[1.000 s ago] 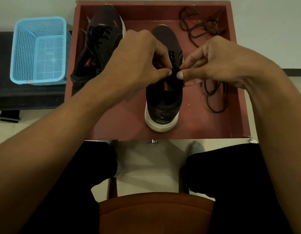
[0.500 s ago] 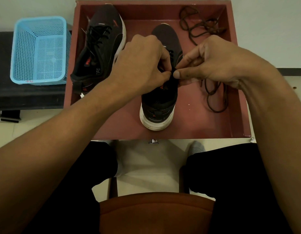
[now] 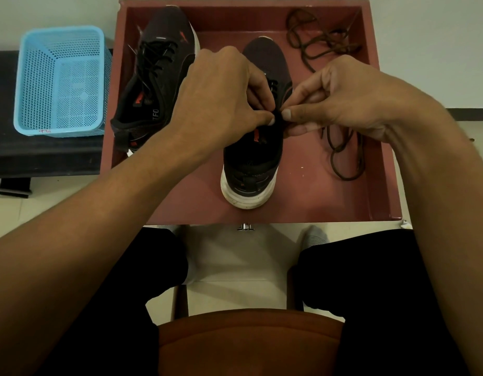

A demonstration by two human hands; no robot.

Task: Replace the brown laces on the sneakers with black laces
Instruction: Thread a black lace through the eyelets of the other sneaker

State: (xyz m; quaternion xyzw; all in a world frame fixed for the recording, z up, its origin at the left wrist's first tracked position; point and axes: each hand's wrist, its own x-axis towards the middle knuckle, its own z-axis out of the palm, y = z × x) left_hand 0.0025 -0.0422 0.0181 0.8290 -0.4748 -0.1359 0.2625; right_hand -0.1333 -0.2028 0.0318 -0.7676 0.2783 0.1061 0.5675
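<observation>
Two dark sneakers lie in a red tray (image 3: 384, 185). The left sneaker (image 3: 156, 85) leans on its side and carries black laces. The middle sneaker (image 3: 255, 158) stands upright with its heel toward me. Above its tongue my left hand (image 3: 221, 96) and my right hand (image 3: 340, 101) meet, each pinching the black lace (image 3: 279, 118) between thumb and forefinger. My fingers hide most of the lace. Brown laces (image 3: 340, 147) lie loose to the right of the sneaker, and a second brown bundle (image 3: 313, 39) sits at the tray's back right.
An empty blue plastic basket (image 3: 62, 82) stands on a black bench (image 3: 31, 158) left of the tray. My knees in black trousers and a brown chair seat (image 3: 248, 340) fill the near view. Pale floor shows between tray and chair.
The middle sneaker shifted slightly left, then back to the right, with its heel a little nearer me. Both hands kept pinching the lace at the tongue and barely moved.
</observation>
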